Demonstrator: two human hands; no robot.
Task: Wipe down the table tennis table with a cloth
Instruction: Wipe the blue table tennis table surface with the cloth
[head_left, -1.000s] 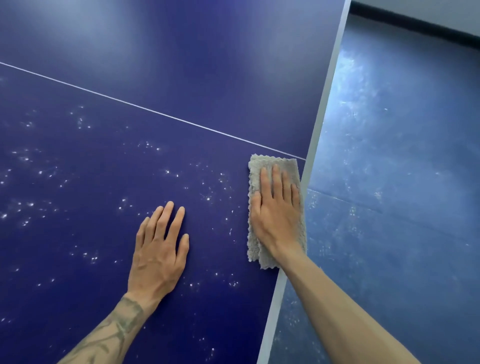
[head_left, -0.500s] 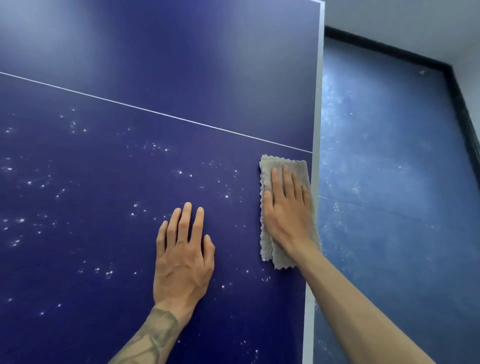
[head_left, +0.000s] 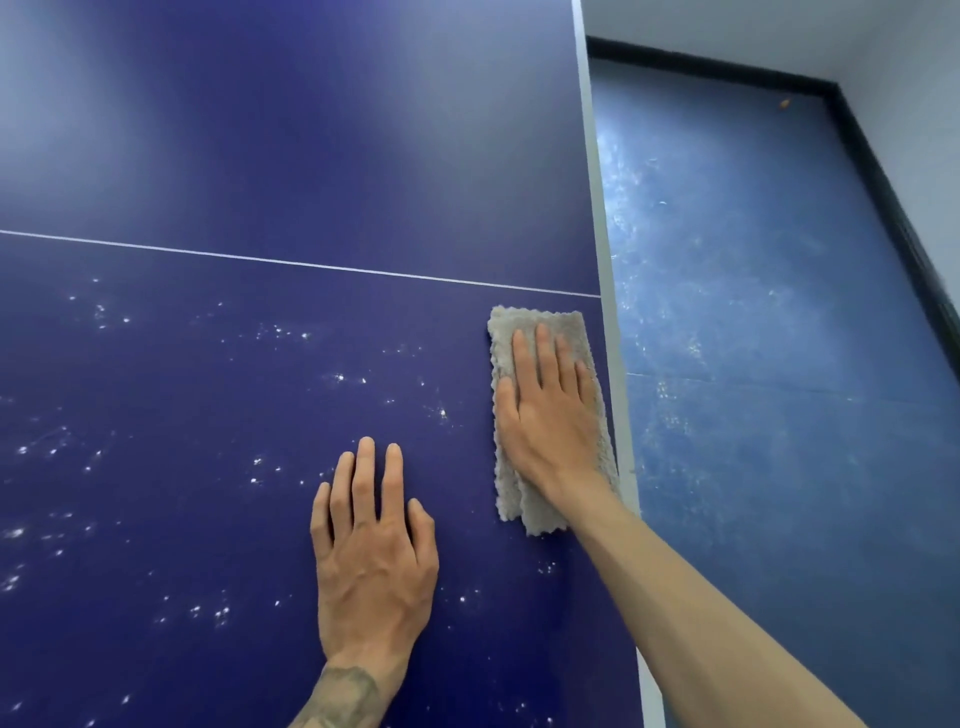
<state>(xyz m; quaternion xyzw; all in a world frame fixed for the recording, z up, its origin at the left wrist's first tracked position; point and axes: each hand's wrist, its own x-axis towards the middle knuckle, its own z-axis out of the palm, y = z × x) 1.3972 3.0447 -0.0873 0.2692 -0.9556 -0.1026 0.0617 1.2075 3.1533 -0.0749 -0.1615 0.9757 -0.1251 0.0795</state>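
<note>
The dark blue table tennis table (head_left: 311, 156) fills the left of the view. White specks are scattered over its near half, below the thin white centre line (head_left: 311, 266). A folded grey cloth (head_left: 561, 322) lies just under that line, against the table's right edge. My right hand (head_left: 545, 421) presses flat on the cloth with fingers extended and covers most of it. To the cloth's lower left, my left hand (head_left: 371, 551) rests palm down on the bare table with fingers apart, holding nothing.
The table's pale right edge (head_left: 597, 208) runs from top to bottom. Beyond it is a scuffed blue floor (head_left: 753, 312), bounded by a black baseboard (head_left: 883, 182) and white walls. A small orange object (head_left: 783, 104) lies near the far baseboard.
The view has swung to the right, showing more floor and wall. The cloth and my right hand stay by the edge under the line. My left hand has slid closer to the cloth.
</note>
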